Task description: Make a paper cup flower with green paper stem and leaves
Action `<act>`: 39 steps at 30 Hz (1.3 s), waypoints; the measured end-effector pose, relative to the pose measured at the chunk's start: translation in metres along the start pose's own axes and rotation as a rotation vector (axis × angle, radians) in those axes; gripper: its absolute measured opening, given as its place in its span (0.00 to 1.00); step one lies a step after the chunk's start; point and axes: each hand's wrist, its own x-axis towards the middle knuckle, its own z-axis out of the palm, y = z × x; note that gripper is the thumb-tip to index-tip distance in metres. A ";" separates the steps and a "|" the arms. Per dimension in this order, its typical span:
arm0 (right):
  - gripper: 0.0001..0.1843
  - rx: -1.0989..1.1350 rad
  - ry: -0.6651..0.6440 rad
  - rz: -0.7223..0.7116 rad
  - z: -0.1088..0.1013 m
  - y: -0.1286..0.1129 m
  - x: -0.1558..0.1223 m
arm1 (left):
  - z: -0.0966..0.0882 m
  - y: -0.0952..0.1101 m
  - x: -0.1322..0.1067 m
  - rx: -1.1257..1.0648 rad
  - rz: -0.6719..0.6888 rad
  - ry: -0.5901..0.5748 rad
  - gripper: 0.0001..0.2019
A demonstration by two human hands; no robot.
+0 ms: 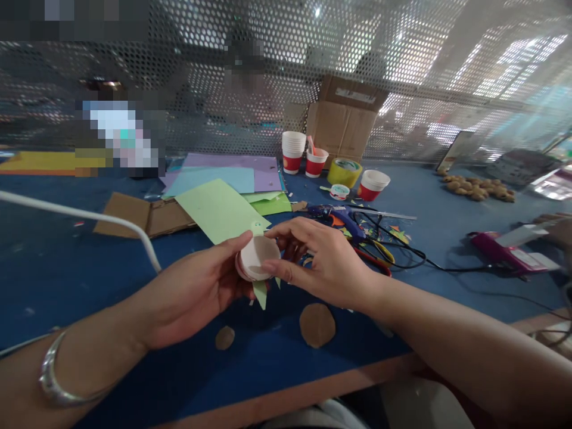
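Observation:
My left hand [196, 292] grips a small cut-down paper cup [257, 256], its white inside facing me, with pale green paper pieces [260, 292] stuck to it at the top and bottom. My right hand [322, 262] comes in from the right, fingers curled round the cup's right rim, thumb under it. Both hands hover above the blue table [67, 268]. Two brown cardboard discs lie below the hands, a large disc [317, 325] and a small disc [224, 338].
Coloured paper sheets [218, 208] and flat cardboard [147, 215] lie behind the hands. A blue glue gun [339, 217], scissors and black cords sit right of them. Farther back stand red-and-white cups [294, 152], yellow tape [344, 173], a cardboard box [346, 122]. A pink tool [504, 250] lies at right.

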 end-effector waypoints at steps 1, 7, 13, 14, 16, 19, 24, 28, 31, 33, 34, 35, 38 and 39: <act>0.17 0.002 -0.001 0.004 0.000 0.000 0.000 | -0.001 -0.001 0.001 0.003 0.011 -0.017 0.16; 0.22 0.021 -0.023 0.029 0.000 0.000 0.001 | -0.008 -0.008 0.003 0.069 0.044 -0.018 0.20; 0.22 0.098 -0.083 0.093 -0.001 -0.006 0.001 | -0.008 -0.013 0.001 0.226 0.175 -0.107 0.25; 0.22 0.115 -0.087 0.101 -0.001 -0.007 0.000 | -0.008 -0.014 0.001 0.261 0.195 -0.107 0.26; 0.22 0.141 -0.083 0.106 -0.001 -0.009 -0.001 | -0.009 -0.015 0.001 0.324 0.233 -0.079 0.30; 0.22 0.149 -0.051 0.073 0.001 -0.009 -0.002 | -0.010 -0.016 0.001 0.397 0.281 -0.052 0.34; 0.24 0.074 0.025 -0.037 0.004 -0.005 -0.003 | -0.014 -0.016 0.004 0.415 0.322 -0.103 0.32; 0.23 0.033 0.062 -0.096 0.004 -0.001 -0.001 | -0.016 -0.015 0.007 0.392 0.356 -0.086 0.25; 0.22 0.087 0.086 -0.047 0.002 0.003 0.002 | -0.012 -0.012 0.007 0.352 0.356 -0.071 0.21; 0.20 0.144 0.099 0.002 0.001 0.007 0.002 | -0.011 -0.010 0.007 0.328 0.342 -0.066 0.20; 0.19 0.173 0.098 0.028 0.001 0.008 0.003 | -0.011 -0.010 0.007 0.326 0.332 -0.059 0.20; 0.18 0.199 0.092 0.053 0.001 0.010 0.003 | -0.012 -0.010 0.007 0.332 0.321 -0.049 0.20; 0.15 0.265 0.066 0.102 0.002 0.013 0.003 | -0.018 -0.010 0.006 0.439 0.339 -0.056 0.20; 0.15 0.277 0.063 0.112 0.002 0.013 0.003 | -0.020 -0.009 0.005 0.501 0.360 -0.075 0.19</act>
